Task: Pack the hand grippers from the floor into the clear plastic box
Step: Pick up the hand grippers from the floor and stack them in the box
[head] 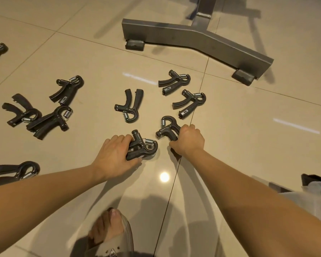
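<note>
Sandalled foot (pixel 107 230) cropped, both hands (pixel 113 154) (pixel 188 140) closed around half-hidden grippers (pixel 143 147) (pixel 168 128)

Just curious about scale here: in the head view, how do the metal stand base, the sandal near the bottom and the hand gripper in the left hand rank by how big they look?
1. Metal stand base, largest, though farthest.
2. Sandal, cut off by the frame edge and nearest the camera, so its rank is unsure.
3. Hand gripper held by the left hand, smallest.
</note>
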